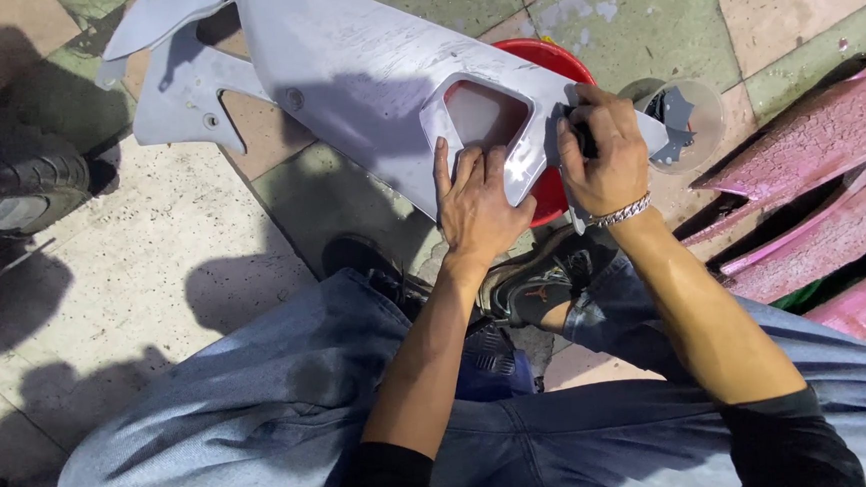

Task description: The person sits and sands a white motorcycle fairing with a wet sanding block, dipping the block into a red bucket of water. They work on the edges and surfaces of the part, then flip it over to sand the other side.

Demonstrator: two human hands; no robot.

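Observation:
A large grey motorcycle body panel (342, 69) lies tilted across a red basin (542, 61). My left hand (476, 206) presses flat on the panel's lower edge, just under its cut-out window. My right hand (603, 148) is closed on a small dark sanding piece (577, 134) held against the panel's right end. A metal bracelet (621, 210) sits on my right wrist. My knees in blue jeans and my dark shoes fill the lower part of the view.
Pink body panels (809, 160) lie on the right. A clear round tub (691, 117) stands beside the basin. A tyre (18, 179) sits at the left edge. The floor is tiled, with splashes of paint.

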